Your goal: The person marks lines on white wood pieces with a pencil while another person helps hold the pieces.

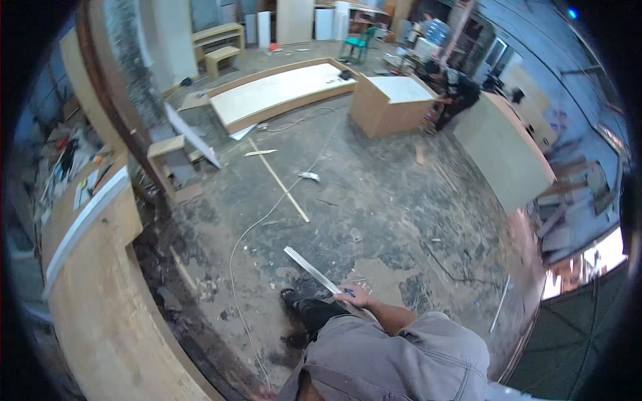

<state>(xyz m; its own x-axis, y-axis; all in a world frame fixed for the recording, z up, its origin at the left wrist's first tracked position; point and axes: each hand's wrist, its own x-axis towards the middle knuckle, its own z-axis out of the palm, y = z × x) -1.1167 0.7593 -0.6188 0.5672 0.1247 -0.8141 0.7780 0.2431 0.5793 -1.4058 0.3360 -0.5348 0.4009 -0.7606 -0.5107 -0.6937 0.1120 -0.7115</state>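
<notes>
My right hand (pixel 355 295) is closed around a bundle of thin, pale metal-looking strips (pixel 311 269), which points away from me to the upper left. Something small and blue (pixel 349 293) shows at the fingers of that hand; its kind is too small to make out. At the lower edge, a bit of my left hand (pixel 266 393) shows, blurred, near a thin cable (pixel 234 277) that runs over the floor. The fingers of the left hand are mostly hidden.
On the stained floor (pixel 374 234) lie a long wooden strip (pixel 287 192) and scraps. Ahead stand a shallow wooden frame with a white panel (pixel 281 95) and a wooden box (pixel 378 110), where another person (pixel 458 93) crouches. A plywood-topped bench (pixel 93 294) runs along the left; a large panel (pixel 501 157) leans right.
</notes>
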